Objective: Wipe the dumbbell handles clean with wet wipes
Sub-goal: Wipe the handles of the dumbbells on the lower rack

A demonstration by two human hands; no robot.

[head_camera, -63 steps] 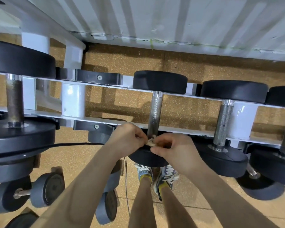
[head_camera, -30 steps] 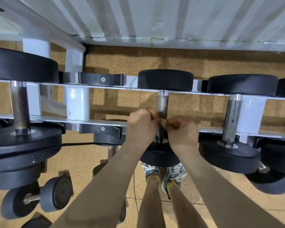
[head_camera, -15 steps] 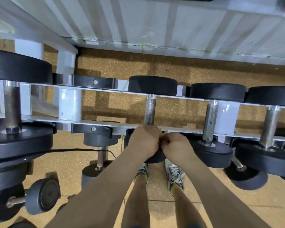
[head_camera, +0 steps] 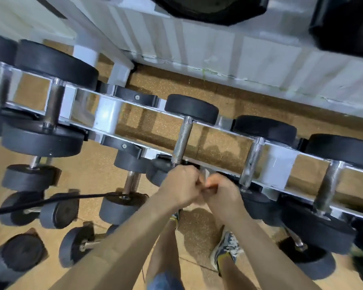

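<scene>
Left hand (head_camera: 180,185) and right hand (head_camera: 222,193) pinch a wipe (head_camera: 205,174) near the dumbbell handle (head_camera: 181,141)

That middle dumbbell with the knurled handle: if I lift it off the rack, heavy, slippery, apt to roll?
Likely heavy for its size: the dumbbell has thick black heads. Its knurled handle should grip well, not slip. Its round heads would probably roll once off the rack. Left hand and right hand seem to pinch the wipe by its near end.
</scene>
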